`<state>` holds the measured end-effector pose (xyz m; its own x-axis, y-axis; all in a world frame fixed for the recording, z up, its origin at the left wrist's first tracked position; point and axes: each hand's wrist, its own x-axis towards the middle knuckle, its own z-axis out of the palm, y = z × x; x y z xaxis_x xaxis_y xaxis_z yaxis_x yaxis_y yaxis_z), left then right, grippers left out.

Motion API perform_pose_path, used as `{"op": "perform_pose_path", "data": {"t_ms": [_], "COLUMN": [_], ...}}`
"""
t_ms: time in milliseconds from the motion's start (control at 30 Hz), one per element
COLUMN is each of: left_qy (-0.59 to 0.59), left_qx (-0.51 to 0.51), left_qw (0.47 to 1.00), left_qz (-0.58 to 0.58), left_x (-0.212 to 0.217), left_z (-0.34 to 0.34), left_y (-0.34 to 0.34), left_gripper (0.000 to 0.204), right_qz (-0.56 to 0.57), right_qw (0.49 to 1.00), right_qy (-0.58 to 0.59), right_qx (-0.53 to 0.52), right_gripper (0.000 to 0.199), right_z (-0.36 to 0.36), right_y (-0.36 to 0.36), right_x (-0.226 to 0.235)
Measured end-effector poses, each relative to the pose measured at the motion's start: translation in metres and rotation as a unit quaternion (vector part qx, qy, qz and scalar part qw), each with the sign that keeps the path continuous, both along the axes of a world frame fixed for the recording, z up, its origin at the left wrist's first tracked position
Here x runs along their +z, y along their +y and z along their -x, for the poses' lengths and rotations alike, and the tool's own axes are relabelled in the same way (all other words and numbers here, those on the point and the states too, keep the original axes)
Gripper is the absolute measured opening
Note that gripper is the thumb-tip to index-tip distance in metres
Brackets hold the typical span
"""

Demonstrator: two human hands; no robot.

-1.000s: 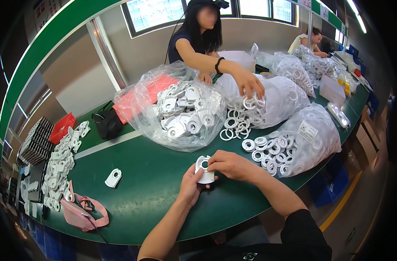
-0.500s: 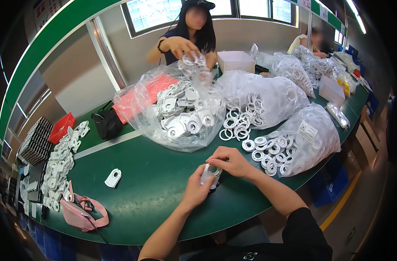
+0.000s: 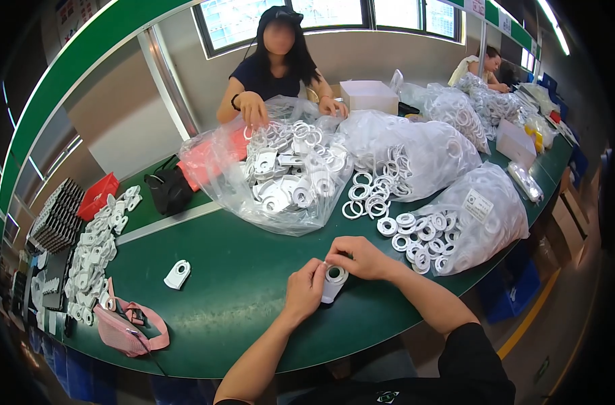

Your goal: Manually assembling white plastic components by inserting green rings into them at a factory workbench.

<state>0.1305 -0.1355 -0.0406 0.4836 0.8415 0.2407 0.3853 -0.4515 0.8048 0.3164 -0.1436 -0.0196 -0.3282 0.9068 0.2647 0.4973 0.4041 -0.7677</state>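
1. A white plastic bracket [image 3: 333, 283] with a ring seated in its round opening sits just below frame centre, above the green table [image 3: 240, 297].
2. The left hand [image 3: 304, 290] and right hand [image 3: 358, 257] both pinch it with closed fingertips.
3. Uneven pressing could seat the ring crooked or pop it loose toward the spilled white rings [image 3: 415, 233] at right.

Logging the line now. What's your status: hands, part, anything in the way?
Left hand and right hand both gripping the white plastic part above the green table. White rings lie close right. Nothing blocking.
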Motion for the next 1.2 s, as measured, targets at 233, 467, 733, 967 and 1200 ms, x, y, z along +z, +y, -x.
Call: {"op": "perform_pose_path", "data": {"t_ms": [233,467,733,967,1200], "left_qy": [-0.334,-0.240,-0.102,0.005,-0.267], "left_qx": [-0.003,-0.024,0.012,0.062,0.054], "left_qw": [0.918,0.955,0.994,0.995,0.944], "left_qz": [0.215,0.172,0.042,-0.078,0.185], "left_x": [-0.011,-0.002,0.000,0.003,-0.001], "left_z": [-0.004,0.006,0.001,0.004,0.003], "left_y": [0.002,0.009,0.005,0.006,0.011], "left_gripper": [0.021,0.025,0.024,0.025,0.028], "right_qz": [0.112,0.083,0.014,0.075,0.125], "right_qw": [0.948,0.975,0.995,0.993,0.948], "right_qy": [0.295,0.206,0.090,0.087,0.292], "right_qx": [-0.024,-0.009,0.049,0.006,-0.041], "right_gripper": [0.024,0.021,0.019,0.019,0.019], "right_z": [0.012,0.011,0.004,0.011,0.023], "right_y": [0.006,0.004,0.005,0.000,0.003], "right_x": [-0.009,-0.009,-0.006,-0.009,-0.014]}}
